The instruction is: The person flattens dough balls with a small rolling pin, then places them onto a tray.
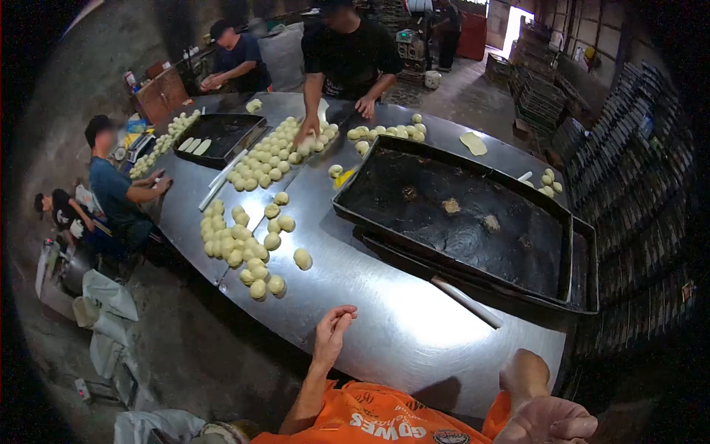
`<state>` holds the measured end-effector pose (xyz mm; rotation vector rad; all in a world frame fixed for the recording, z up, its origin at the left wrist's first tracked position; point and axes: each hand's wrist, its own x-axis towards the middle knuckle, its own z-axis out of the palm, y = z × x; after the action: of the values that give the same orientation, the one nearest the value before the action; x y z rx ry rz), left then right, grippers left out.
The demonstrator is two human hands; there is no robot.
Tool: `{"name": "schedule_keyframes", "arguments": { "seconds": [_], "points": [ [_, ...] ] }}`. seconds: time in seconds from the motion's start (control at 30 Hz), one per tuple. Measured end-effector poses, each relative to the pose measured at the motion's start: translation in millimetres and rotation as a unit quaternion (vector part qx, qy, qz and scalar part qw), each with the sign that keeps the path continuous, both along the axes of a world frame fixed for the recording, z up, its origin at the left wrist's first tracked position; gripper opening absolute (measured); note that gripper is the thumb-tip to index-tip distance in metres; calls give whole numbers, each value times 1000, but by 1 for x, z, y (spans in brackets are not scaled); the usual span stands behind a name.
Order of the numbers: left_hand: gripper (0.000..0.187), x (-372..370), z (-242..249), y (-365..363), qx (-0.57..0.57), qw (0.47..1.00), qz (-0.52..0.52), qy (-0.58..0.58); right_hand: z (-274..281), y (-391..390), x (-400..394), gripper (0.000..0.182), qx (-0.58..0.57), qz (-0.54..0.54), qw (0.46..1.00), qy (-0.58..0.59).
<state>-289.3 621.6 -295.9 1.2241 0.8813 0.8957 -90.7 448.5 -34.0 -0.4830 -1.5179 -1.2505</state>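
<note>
My left hand (334,333) hovers by the near edge of the metal table, its fingers loosely extended with nothing in them. Closest to it is a single dough ball (302,258), beside a loose cluster of pale dough balls (235,240). Raised close to the camera at the lower right, my right hand (553,422) has curled fingers, and no object shows in it. The right arm is bent at the elbow. A rolling pin (467,303) lies between my hands and the large black baking tray (451,207).
Around the metal table (362,277), a person in black (347,55) touches the dough balls opposite me. Others stand to the left (118,185) and behind (238,59). A smaller black tray (222,129) holds flattened dough pieces. Tray racks (636,200) rise at right.
</note>
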Motion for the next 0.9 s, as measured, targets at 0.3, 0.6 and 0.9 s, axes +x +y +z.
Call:
{"name": "schedule_keyframes", "arguments": {
  "seconds": [0.3, 0.6, 0.9],
  "points": [
    [27, 1, -4, -1, 8, 1000, -17, 4, -2, -3, -1, 11, 5, 59, 998, 1],
    [27, -3, -3, -6, 7, 1000, -8, -7, -37, -1, -4, 51, -53, 118, 991, 42],
    [27, -41, -19, -8, 20, 999, 40, 3, -200, 68, 77, 13, -603, -246, 739, 173]
  ]
}}
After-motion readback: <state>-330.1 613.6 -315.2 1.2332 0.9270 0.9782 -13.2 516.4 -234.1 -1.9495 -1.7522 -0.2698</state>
